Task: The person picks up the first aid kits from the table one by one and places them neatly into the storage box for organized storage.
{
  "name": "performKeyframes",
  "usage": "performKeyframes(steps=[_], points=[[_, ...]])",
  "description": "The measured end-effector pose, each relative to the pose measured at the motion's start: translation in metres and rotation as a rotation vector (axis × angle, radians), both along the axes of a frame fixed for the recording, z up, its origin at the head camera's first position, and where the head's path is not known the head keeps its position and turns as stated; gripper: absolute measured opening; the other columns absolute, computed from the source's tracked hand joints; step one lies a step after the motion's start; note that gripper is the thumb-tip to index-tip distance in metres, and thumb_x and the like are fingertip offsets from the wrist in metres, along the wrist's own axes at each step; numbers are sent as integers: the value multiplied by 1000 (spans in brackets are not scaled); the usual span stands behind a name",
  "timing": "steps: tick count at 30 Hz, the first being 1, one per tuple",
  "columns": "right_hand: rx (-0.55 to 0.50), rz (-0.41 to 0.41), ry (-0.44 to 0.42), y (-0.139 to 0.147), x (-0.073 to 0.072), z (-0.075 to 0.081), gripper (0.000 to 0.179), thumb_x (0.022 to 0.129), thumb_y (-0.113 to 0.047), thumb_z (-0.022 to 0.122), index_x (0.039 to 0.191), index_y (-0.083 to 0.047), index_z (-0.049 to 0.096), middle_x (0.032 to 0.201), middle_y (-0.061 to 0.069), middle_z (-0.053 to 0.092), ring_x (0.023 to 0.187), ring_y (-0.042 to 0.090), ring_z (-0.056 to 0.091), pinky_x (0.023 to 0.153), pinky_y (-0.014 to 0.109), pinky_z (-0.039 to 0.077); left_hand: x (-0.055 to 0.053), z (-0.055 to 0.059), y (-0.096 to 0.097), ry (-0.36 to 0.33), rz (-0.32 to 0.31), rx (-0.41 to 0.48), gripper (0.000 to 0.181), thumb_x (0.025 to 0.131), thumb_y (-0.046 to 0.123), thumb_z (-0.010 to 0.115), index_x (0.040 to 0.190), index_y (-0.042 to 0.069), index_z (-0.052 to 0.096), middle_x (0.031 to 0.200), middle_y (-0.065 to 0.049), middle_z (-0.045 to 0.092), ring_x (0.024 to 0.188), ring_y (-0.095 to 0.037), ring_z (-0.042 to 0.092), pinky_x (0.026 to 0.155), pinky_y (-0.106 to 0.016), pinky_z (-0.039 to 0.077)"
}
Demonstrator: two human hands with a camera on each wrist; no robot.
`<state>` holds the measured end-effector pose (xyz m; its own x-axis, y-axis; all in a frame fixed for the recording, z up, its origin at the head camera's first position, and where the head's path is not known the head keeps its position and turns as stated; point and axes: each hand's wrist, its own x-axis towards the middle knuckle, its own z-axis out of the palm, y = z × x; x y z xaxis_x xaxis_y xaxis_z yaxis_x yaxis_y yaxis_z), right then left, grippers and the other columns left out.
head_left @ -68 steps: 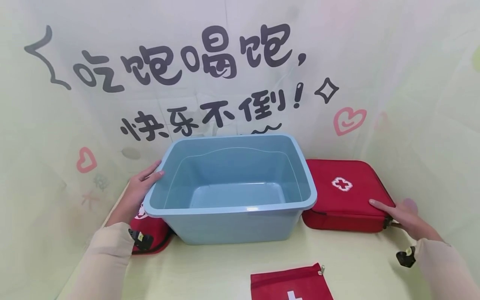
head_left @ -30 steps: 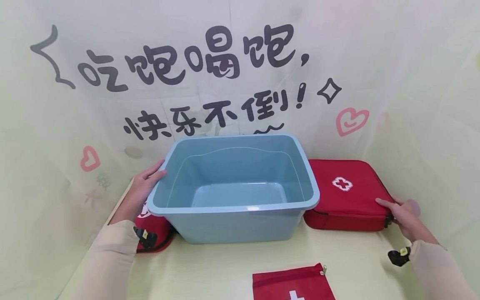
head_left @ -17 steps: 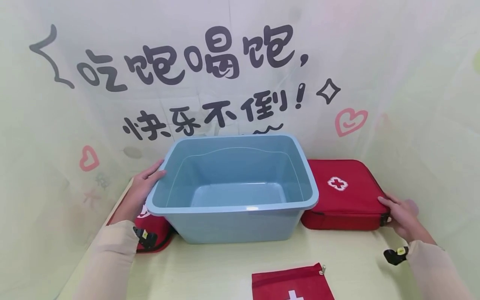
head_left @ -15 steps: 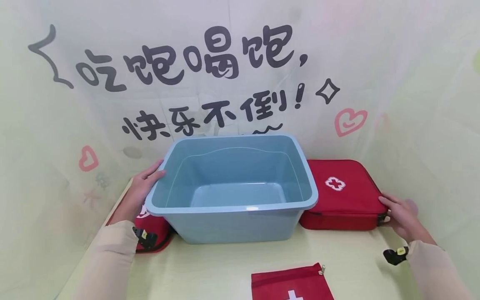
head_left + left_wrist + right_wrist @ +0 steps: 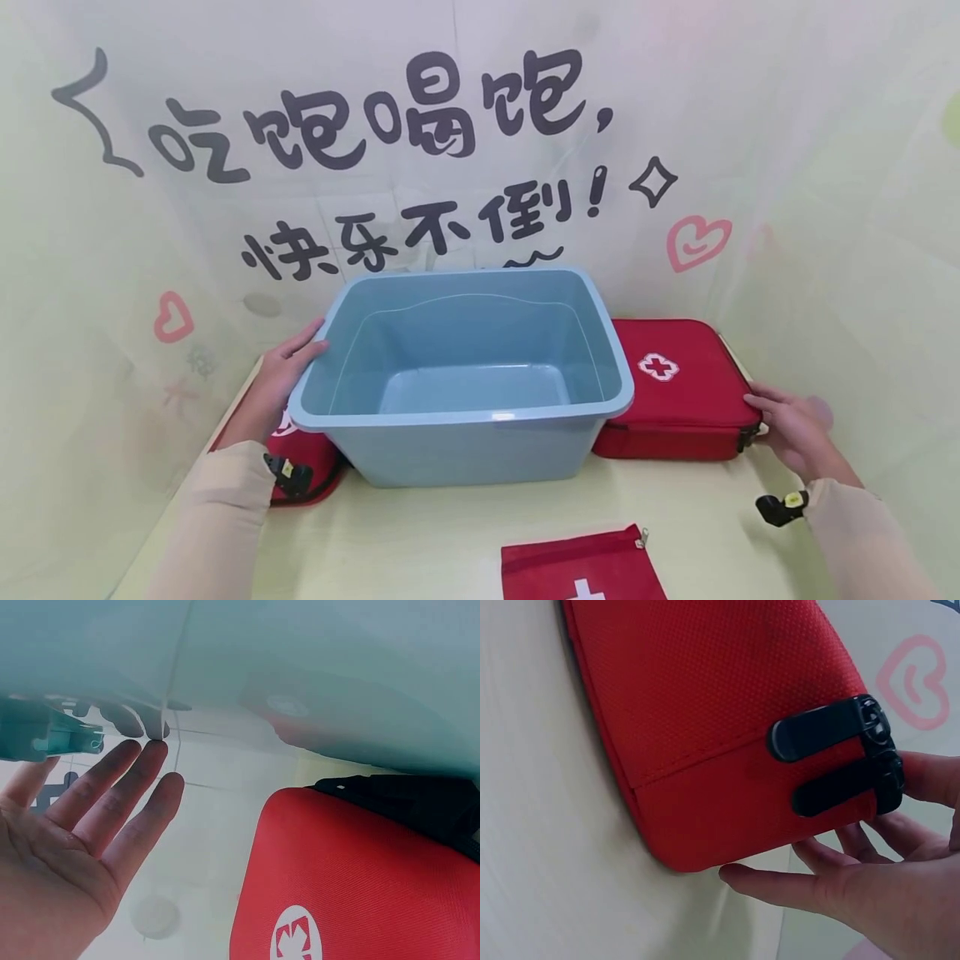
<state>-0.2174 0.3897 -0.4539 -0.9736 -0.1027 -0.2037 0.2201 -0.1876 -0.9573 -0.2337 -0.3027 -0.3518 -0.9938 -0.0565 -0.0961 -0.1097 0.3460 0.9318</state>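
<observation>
In the head view, a blue plastic tub (image 5: 450, 454) stands in the middle against the back wall. My left hand (image 5: 279, 379) is at its left rim, thumb over the edge, fingers along the outer wall; the left wrist view shows those fingers (image 5: 124, 802) extended. On the right lies a red zippered first-aid bag (image 5: 693, 383) with a white-bordered cross, its left end hidden by the tub. My right hand (image 5: 795, 429) touches the bag's right end with extended fingers. The right wrist view shows black zipper pulls (image 5: 817, 727) beside the fingers.
Another red first-aid bag (image 5: 303, 462) lies under my left forearm, partly hidden by tub and arm. A flat red zip pouch (image 5: 577, 562) with a white cross lies at the front of the pale table (image 5: 405, 542). Printed sheets (image 5: 480, 208) enclose the back and sides.
The right first-aid bag has slid left, further behind the tub, with my right hand following at its end. My right thumb has shifted off its top. My left hand stays on the tub.
</observation>
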Motion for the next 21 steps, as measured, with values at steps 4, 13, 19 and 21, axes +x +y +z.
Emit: performKeyframes(steps=[4, 13, 19, 21], points=[[-116, -9, 18, -1, 1, -2, 33, 103, -9, 50, 98, -34, 71, 100, -19, 66, 90, 1, 63, 70, 34, 54, 1, -1, 1, -6, 2, 11, 66, 102, 48, 48, 158, 32, 17, 164, -14, 17, 142, -46, 33, 107, -60, 36], [-150, -24, 80, -1, 0, -2, 37, 102, -5, 51, 106, -35, 71, 104, -17, 68, 93, 2, 65, 69, 36, 52, 2, -1, -2, -1, 10, 18, 66, 101, 49, 49, 157, 32, 18, 164, -14, 18, 141, -47, 33, 106, -59, 37], [-91, -19, 61, -2, 2, -2, 35, 103, -11, 50, 118, -41, 60, 104, -18, 67, 91, 7, 66, 73, 38, 48, 4, 0, -2, 0, 4, 30, 66, 102, 49, 48, 158, 31, 18, 164, -14, 18, 141, -47, 33, 105, -58, 38], [-55, -4, 54, -1, 2, -2, 33, 104, -15, 49, 124, -41, 52, 104, -18, 67, 91, 7, 66, 75, 37, 47, 5, 0, -3, -3, 5, 24, 67, 101, 49, 49, 158, 31, 18, 164, -14, 18, 141, -45, 34, 104, -52, 43]])
